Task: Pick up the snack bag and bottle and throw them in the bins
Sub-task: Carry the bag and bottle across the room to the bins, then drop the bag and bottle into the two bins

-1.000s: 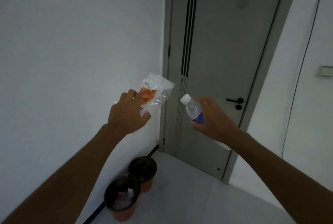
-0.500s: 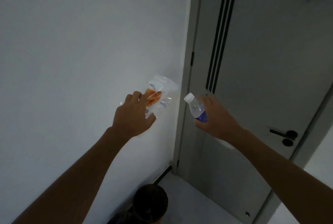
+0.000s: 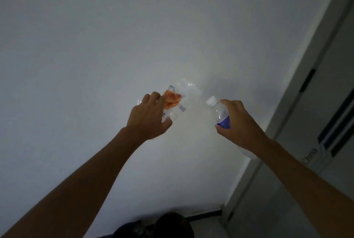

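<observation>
My left hand (image 3: 148,118) grips a clear snack bag (image 3: 177,100) with an orange picture; the bag sticks up and to the right of my fingers. My right hand (image 3: 238,123) holds a clear plastic bottle (image 3: 220,112) with a white cap and a blue label, tilted with its cap toward the bag. Both are held out at arm's length in front of a white wall, cap and bag a short gap apart. Far below, at the bottom edge, only the dark tops of the bins (image 3: 173,225) show.
A white wall (image 3: 115,46) fills most of the view. A grey door (image 3: 329,142) with dark vertical stripes and its frame stand at the right. A dark skirting strip (image 3: 205,214) runs along the floor near the corner.
The view has swung left and closer to the wall: the door slid to the right edge and the bins dropped to the bottom edge. Both hands keep their hold, now slightly closer together.
</observation>
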Available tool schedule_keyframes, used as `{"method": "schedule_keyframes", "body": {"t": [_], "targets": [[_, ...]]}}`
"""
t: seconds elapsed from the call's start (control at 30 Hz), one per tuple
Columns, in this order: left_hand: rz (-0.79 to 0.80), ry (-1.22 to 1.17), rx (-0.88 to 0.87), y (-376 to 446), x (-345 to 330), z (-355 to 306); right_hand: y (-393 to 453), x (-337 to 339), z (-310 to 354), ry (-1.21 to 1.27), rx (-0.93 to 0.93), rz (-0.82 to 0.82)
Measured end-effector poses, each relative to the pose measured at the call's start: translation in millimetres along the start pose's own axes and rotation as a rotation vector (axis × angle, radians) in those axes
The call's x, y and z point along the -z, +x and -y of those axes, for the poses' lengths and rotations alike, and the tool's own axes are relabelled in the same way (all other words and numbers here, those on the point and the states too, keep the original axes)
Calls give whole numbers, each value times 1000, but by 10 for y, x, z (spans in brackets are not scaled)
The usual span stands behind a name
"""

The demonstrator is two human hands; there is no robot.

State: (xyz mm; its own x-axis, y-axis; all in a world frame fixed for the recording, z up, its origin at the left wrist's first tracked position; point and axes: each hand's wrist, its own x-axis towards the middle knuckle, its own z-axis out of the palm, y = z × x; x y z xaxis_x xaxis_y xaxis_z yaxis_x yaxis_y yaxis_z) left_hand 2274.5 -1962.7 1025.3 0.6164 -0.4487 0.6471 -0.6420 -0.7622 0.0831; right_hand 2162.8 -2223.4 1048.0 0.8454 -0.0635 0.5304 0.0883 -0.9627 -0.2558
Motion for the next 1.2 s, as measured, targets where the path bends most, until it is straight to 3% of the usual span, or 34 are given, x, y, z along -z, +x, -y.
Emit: {"method": "schedule_keyframes", "body": {"t": [0.17, 0.4, 0.8, 1.2], "targets": [[32, 124, 145, -73, -48, -7, 341, -252, -288, 101, 132, 63], [95, 245, 288, -325, 4, 211, 613, -704, -187, 226, 215, 98], [121, 234, 299, -413, -49, 787, 786, -957, 102, 209, 191, 67], [136, 239, 341, -641, -393, 883, 766, -1371, -51, 205, 223, 136]]}}
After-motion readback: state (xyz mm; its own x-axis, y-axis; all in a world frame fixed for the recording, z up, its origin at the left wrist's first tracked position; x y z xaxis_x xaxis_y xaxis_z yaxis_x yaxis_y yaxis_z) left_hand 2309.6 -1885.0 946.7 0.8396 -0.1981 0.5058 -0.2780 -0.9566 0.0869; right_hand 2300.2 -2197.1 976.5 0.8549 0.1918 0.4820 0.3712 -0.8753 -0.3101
